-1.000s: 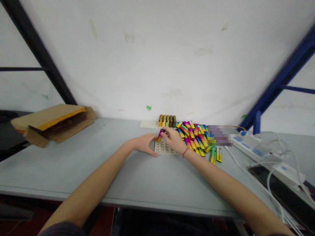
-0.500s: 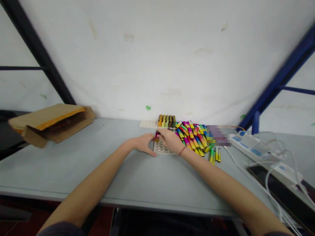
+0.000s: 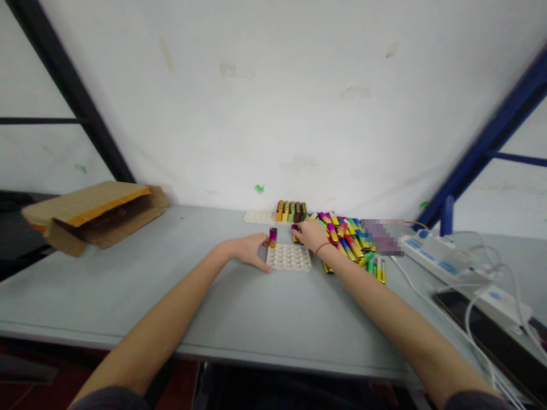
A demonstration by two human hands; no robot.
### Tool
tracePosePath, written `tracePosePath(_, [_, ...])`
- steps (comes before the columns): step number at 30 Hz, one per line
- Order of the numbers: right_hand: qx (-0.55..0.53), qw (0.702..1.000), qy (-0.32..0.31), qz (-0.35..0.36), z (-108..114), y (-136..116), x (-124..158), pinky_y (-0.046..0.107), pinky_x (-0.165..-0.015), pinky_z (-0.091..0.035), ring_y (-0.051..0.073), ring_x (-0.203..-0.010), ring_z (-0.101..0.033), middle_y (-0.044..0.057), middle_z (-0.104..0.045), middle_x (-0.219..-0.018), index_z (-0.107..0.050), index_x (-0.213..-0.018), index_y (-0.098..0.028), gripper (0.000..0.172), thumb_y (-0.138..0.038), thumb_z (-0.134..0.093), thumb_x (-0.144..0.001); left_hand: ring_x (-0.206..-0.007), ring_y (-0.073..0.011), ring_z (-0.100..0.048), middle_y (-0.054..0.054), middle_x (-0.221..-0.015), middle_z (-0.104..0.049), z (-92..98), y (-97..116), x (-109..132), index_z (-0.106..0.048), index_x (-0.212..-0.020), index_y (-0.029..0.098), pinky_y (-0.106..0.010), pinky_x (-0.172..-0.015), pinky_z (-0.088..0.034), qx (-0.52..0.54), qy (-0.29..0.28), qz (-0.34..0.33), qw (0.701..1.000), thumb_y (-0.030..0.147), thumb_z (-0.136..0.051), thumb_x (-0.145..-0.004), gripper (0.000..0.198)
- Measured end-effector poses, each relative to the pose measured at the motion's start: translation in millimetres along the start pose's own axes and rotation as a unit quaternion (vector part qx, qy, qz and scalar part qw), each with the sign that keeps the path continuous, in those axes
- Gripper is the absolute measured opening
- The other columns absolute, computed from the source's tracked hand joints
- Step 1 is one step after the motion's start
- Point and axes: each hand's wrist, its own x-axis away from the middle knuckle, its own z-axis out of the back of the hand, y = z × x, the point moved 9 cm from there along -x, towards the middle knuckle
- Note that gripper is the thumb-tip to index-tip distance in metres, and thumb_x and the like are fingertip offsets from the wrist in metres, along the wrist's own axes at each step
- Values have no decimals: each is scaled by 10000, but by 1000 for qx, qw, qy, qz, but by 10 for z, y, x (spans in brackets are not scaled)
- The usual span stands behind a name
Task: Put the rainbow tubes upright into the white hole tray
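Observation:
A white tray point(image 3: 290, 259) with rows of round sockets lies on the grey table point(image 3: 213, 296). One pink-and-yellow lighter point(image 3: 272, 237) stands upright in its far left corner. My left hand point(image 3: 248, 249) rests curled against the tray's left edge. My right hand point(image 3: 311, 234) reaches past the tray's far right corner into a pile of multicoloured lighters point(image 3: 346, 242), with its fingers closed on a dark pink lighter point(image 3: 294, 232).
A second white tray point(image 3: 258, 216) with a row of upright lighters point(image 3: 290, 210) stands by the wall. An open cardboard box point(image 3: 92, 213) lies at the far left. Power strips point(image 3: 440, 253), white cables and a black phone point(image 3: 491, 330) sit on the right.
My right hand left a lighter standing in the tray's far left corner and moved right to the pile. The left hand has stayed put.

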Motion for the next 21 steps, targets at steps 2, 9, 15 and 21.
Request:
tracePosePath(2, [2, 1000, -12, -24, -60, -10, -23, 307, -822, -456, 257, -998, -620, 179, -673, -1038, -703, -996, -90, 403, -377, -430, -920, -1053, -304, -543, -116, -1158, -578, 6, 12, 5, -523, -1145, 136, -342, -917, -416, -2, -2, 3, 1000, 619, -752, -531, 814])
tracePosePath(9, [-19, 998, -32, -45, -75, -42, -24, 305, -789, -475, 268, -995, -643, 187, -670, -1075, -670, -1027, -97, 307, -302, -514, -859, -1045, -287, -542, -112, -1161, -567, 9, 20, 2, -514, -1137, 144, -321, -917, -417, -6, -10, 7, 1000, 631, -746, -526, 816])
tracePosePath(15, [-35, 999, -27, -32, -99, -112, 5, 309, -786, -473, 265, -969, -651, 186, -677, -1045, -605, -1067, -81, 278, -206, -556, -823, -1042, -304, -543, -126, -1150, -569, 4, 14, -1, -518, -1119, 123, -335, -911, -416, -19, -12, 7, 1000, 643, -737, -530, 816])
tracePosePath(21, [-129, 991, 40, 28, 8, -188, 45, 301, -837, -443, 228, -968, -619, 154, -669, -1018, -609, -987, -103, 195, -151, -490, -840, -1072, -299, -523, -138, -1173, -550, -9, 5, 9, -502, -1138, 127, -347, -941, -406, -16, -15, 7, 1000, 630, -741, -544, 814])
